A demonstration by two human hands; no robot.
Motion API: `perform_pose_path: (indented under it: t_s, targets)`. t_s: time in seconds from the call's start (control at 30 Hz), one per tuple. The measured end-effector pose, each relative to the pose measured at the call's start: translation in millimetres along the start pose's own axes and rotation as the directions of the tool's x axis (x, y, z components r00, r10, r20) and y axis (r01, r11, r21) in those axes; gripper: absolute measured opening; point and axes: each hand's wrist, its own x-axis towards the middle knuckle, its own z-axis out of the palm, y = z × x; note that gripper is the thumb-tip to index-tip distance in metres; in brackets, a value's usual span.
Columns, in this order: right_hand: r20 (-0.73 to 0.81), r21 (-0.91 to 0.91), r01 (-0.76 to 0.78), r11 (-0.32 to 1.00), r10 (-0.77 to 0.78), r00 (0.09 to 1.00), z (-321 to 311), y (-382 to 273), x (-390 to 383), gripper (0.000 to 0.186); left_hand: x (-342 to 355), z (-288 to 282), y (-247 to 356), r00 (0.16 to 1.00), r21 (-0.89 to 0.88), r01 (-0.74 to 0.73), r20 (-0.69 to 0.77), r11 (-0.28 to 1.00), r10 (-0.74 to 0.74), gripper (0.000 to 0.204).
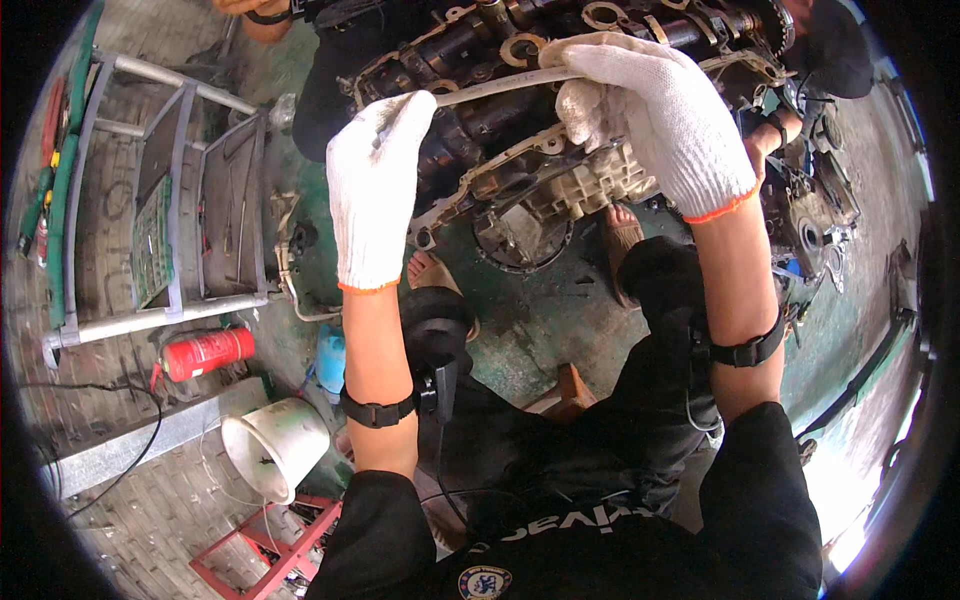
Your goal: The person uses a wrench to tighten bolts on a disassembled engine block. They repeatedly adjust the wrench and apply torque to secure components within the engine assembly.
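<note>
Your left hand [375, 175], in a white knit glove with an orange cuff, sits upper center-left, fingers pinched on the left end of a pale strip [505, 86]. Your right hand [665, 115], gloved the same way, is upper center-right, thumb and fingers closed on the strip's other end. Strip is top center, running between your hands, slanting up slightly to the right, looks near straight. It crosses in front of the dark, oily engine [465, 150] filling the top center; can't tell if strip and engine touch. Toothed wheel [782, 28] at the engine's upper right end. Pale ribbed casing [600, 185] just below your right hand.

Black straps around both your forearms. Your sandaled feet are mid-frame, below the engine. Another person's hand [776, 132] at right, near more metal parts [815, 225]; what it holds, can't tell. Part of another arm [262, 25] at top, left of center.

Left side: metal rack [180, 318] with a green panel [152, 245] inside. Below it, red fire extinguisher [208, 354] on its side. White bucket [285, 440] tipped over, lower left, beside a red metal frame [275, 560]. Blue container [331, 358] near your left forearm.
</note>
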Motion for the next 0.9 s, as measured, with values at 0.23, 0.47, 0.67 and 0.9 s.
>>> perform_pose_path:
  t_s: [0.23,0.47,0.67,0.9]
  targets:
    - [-0.08,-0.109,0.093,0.99,-0.102,0.992,-6,0,-4,0.031,1,0,1,1.0,0.017,-0.018,0.015,1.0,0.018,0.034]
    - [-0.098,-0.205,0.082,0.975,-0.104,0.99,-2,-11,-7,0.028,2,0,-2,0.999,0.03,-0.01,0.039,1.0,0.009,0.032]
    - [0.145,-0.222,-0.164,0.961,0.198,0.969,17,-9,-17,0.034,5,1,-6,0.998,0.004,-0.025,0.049,1.0,0.025,0.032]
    - [0.404,-0.064,-0.235,0.97,0.241,0.883,77,31,-22,0.018,4,1,-2,0.998,0.019,-0.026,0.05,0.999,0.025,0.034]
